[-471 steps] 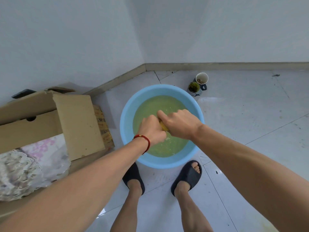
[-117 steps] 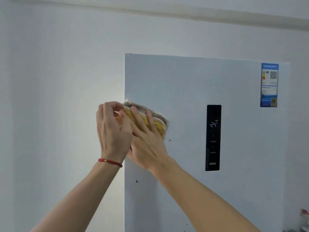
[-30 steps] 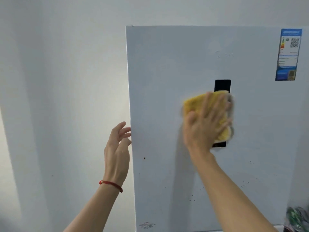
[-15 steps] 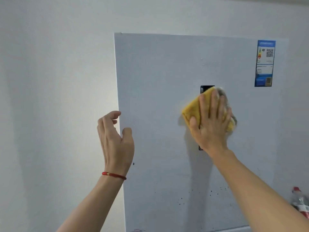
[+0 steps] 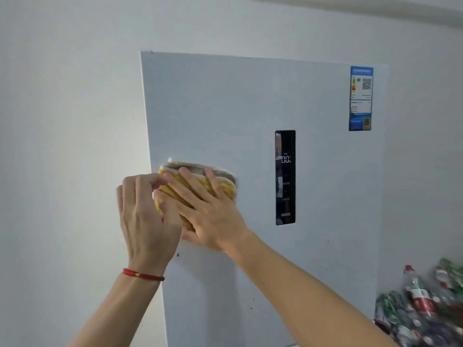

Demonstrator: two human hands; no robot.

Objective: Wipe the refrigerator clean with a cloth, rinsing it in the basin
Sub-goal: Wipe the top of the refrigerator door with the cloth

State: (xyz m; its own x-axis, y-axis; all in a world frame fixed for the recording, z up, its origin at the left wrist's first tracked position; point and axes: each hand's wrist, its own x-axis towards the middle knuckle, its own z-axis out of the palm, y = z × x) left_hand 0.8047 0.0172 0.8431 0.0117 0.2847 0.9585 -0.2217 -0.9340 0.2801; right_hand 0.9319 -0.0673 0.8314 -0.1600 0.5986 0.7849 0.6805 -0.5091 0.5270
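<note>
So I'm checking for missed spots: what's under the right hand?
The yellow cloth, pressed flat on the refrigerator door by the right hand. The door beneath the cloth is covered, so unseen.

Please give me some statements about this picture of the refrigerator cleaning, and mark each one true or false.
1. The right hand presses the yellow cloth flat on the refrigerator door. True.
2. The cloth covers the black display panel. False: it lies near the door's left edge, apart from the panel.
3. The left hand wears a red bracelet at the wrist. True.
4. The blue label sits at the door's lower left. False: upper right.
</note>
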